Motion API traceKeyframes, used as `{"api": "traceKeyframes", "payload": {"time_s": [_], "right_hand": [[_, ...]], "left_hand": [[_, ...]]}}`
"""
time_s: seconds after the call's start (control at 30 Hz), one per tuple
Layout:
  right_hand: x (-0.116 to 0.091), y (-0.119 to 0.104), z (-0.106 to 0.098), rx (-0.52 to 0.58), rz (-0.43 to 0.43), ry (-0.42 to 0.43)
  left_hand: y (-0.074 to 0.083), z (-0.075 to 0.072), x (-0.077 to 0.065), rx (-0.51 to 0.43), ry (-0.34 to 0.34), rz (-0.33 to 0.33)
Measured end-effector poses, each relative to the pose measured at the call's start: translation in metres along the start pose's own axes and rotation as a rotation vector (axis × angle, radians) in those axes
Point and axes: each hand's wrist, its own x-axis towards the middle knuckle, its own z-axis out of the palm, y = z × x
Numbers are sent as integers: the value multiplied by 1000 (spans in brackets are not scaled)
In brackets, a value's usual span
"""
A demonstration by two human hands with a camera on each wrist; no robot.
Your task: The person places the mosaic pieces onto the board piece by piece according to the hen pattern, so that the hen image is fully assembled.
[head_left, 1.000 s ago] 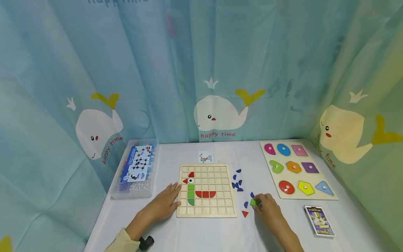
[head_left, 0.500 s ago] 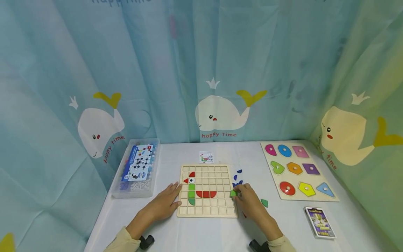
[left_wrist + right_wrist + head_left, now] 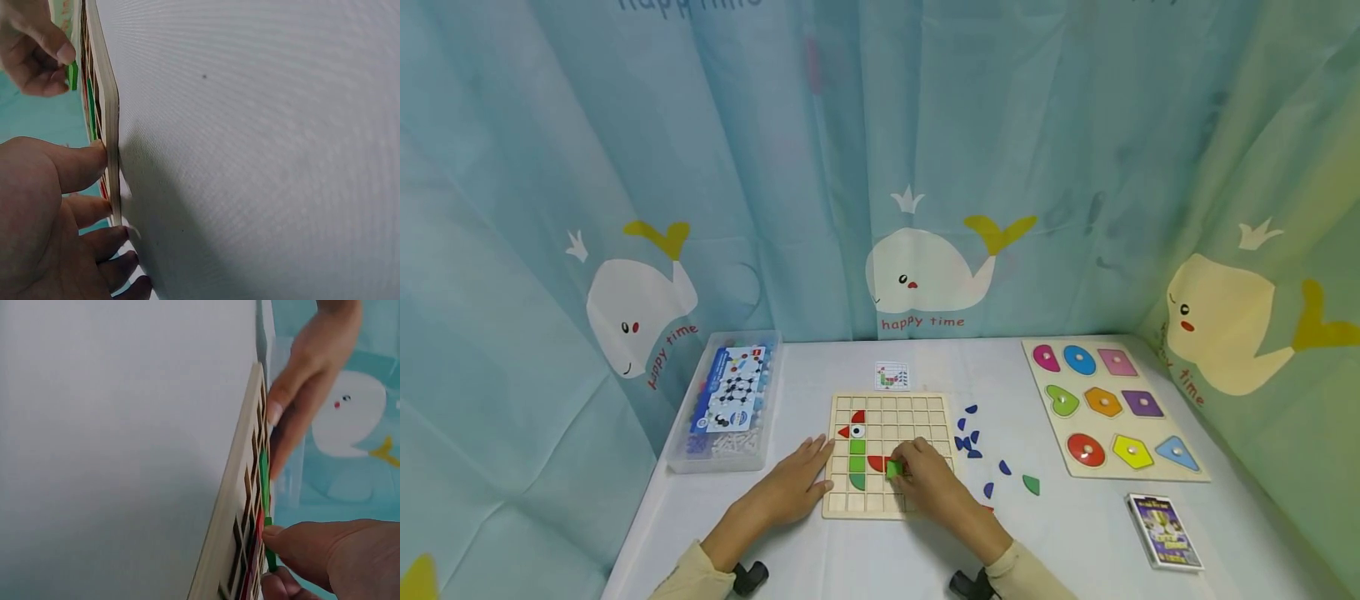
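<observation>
A wooden grid board (image 3: pixel 919 414) lies at the middle of the table, with red and green pieces and a round eye piece set in its cells. My right hand (image 3: pixel 934 486) is over the board and pinches a green square tile (image 3: pixel 892 470) between thumb and fingers, above the red row (image 3: pixel 876 463). My left hand (image 3: pixel 793 482) rests against the board's left edge, its fingers extended. In the left wrist view, the left thumb and fingertips touch the board's side (image 3: pixel 112 131). The right wrist view shows the green tile (image 3: pixel 270 549) edge-on in the right hand.
Right of the board lie several blue half-round pieces (image 3: pixel 974 454) and a green piece (image 3: pixel 1032 484). A pattern card (image 3: pixel 892 376) lies behind the board. A plastic box (image 3: pixel 724 400) stands left; a shape puzzle (image 3: pixel 1052 433) and card deck (image 3: pixel 1163 530) lie right.
My right hand has picked the green square tile up from the right side and carried it left over the board. My left hand stays at the board's edge.
</observation>
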Motion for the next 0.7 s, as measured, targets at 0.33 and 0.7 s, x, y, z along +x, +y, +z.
{"api": "traceKeyframes", "payload": {"time_s": [0.33,0.7], "right_hand": [[7,-12,19,-35,-128,36],[5,-15,21,-44,-196,25]], "left_hand": [[0,0,-1,2,19,33],[0,0,-2,4,23,40]]}}
